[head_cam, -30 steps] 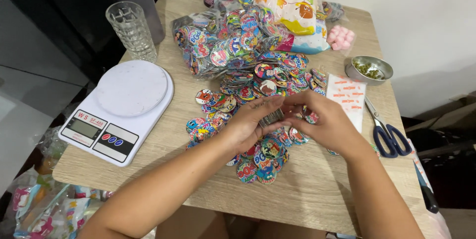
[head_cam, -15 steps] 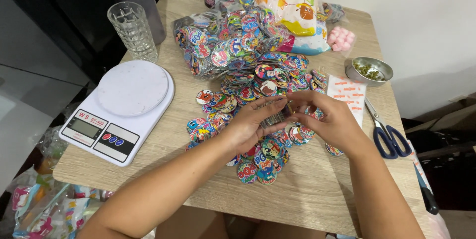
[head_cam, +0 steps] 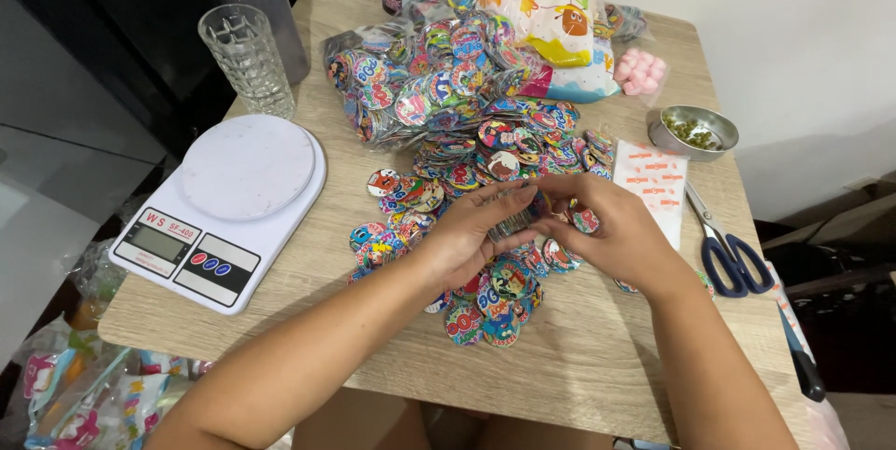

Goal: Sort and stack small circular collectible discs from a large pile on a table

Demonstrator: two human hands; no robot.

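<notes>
A short stack of discs (head_cam: 516, 218) sits pinched between both hands just above the loose disc pile (head_cam: 485, 226) on the table (head_cam: 579, 357). The left hand (head_cam: 467, 240) presses one end with its fingers, the right hand (head_cam: 611, 235) the other. Left of the pile is a scale (head_cam: 224, 207); right of it, scissors (head_cam: 723, 249).

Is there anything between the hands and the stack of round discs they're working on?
Nothing visible does. The left hand and right hand both already touch the small stack of colourful round cardboard discs, holding it between their fingertips above the loose discs spread on the wooden table.
</notes>
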